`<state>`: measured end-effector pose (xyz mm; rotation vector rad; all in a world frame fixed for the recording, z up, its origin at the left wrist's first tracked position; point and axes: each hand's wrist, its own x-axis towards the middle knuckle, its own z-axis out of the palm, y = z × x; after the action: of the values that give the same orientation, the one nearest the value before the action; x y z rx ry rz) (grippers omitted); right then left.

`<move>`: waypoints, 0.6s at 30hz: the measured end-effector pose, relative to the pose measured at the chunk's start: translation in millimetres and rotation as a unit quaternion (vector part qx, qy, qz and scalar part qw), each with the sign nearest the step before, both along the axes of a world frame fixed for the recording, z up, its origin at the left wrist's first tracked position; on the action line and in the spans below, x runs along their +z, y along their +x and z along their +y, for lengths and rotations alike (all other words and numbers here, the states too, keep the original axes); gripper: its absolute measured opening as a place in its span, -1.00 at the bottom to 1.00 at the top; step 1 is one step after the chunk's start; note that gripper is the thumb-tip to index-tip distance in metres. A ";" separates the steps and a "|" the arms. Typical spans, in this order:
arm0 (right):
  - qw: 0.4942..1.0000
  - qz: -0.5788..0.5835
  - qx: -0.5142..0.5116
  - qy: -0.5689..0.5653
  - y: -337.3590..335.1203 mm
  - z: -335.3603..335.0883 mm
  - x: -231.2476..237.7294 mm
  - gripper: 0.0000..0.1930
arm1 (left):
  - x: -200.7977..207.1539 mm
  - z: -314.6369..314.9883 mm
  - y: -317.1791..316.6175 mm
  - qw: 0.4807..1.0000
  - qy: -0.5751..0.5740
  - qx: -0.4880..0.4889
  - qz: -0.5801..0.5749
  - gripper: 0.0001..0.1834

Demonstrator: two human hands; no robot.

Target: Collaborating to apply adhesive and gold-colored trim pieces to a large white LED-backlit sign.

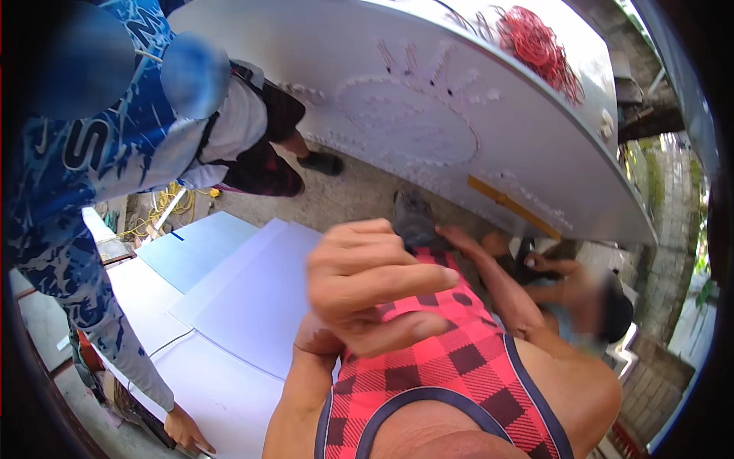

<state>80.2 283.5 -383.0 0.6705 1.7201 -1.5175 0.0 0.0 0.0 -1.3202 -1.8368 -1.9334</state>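
My left hand (375,287) is raised in front of my chest, over my red and black checked tank top (436,336). Its index finger and thumb are apart, the other fingers bend inward, and nothing shows between them. Reaching forward and down, my right hand (453,239) is beside something grey (417,218) below my shirt; its fingers are too small and partly hidden to read. Beyond it stands a large white panel (306,46) with raised, bead-like outlines, including an oval (409,118). A yellow bar (512,206) lies along the panel's lower part.
At left, a person in a blue patterned shirt (115,145) has one hand (187,428) lowered at the edge of white sheets (229,382). Another person (573,298) is low at right. Tangled red wire (535,46) rests atop the panel. Yellow cord (180,210) lies on the ground.
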 end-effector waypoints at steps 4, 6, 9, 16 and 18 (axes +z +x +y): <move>0.997 -0.011 0.074 -0.001 -13.5 20.1 -9.8 -0.29 | -9.1 40.3 -27.2 0.992 -0.122 0.012 -0.022 -0.64; 0.994 -0.018 0.105 0.002 -34.6 43.5 -21.4 -0.30 | -31.9 69.7 -50.3 0.980 -0.190 0.037 -0.047 -0.64; 0.987 -0.056 0.150 -0.002 -42.1 57.1 -35.4 -0.32 | -95.1 78.8 -60.9 0.930 -0.322 0.097 -0.151 -0.64; 0.981 -0.111 0.150 0.048 -121.0 66.9 -49.1 -0.36 | -317.6 -32.7 -86.1 0.647 -0.589 0.239 -0.421 -0.43; 0.984 -0.129 0.121 0.038 -105.4 75.7 -76.6 -0.35 | -379.8 -88.8 -43.9 0.592 -0.594 0.246 -0.485 -0.39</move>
<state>-25.2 359.2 -459.6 0.6403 1.6030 -1.1503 -43.9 -88.8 -379.8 0.6383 -3.7083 -0.8745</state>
